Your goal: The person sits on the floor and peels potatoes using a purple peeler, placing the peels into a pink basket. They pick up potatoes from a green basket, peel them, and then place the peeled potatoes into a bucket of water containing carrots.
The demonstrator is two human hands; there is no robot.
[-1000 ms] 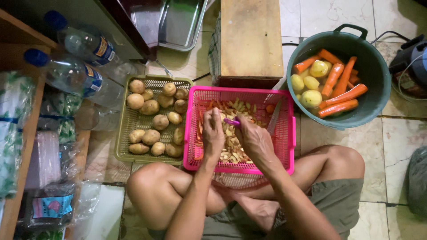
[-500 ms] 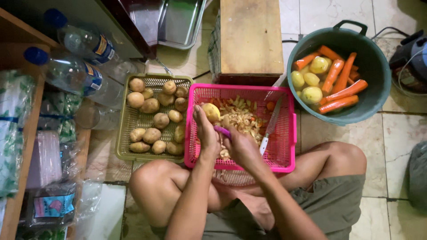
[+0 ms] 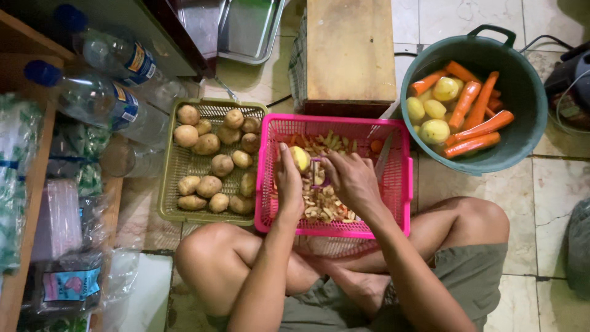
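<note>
Half-peeled potato (image 3: 300, 158) sits in your left hand (image 3: 289, 184), fingers wrapped round it, over the pink basket (image 3: 393, 209) w/ peelings. Your right hand (image 3: 350, 178) grips a purple-handled peeler (image 3: 318, 175) against the potato. A knife (image 3: 382, 157) lies in the basket's right side. Left of basket: olive basket (image 3: 169, 212) of unpeeled potatoes. Upper right: green bucket (image 3: 522, 129) w/ carrots & peeled potatoes.

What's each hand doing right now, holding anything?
Left hand: closed on a partly peeled potato over the pink basket.
Right hand: closed on a purple-handled peeler.
</note>
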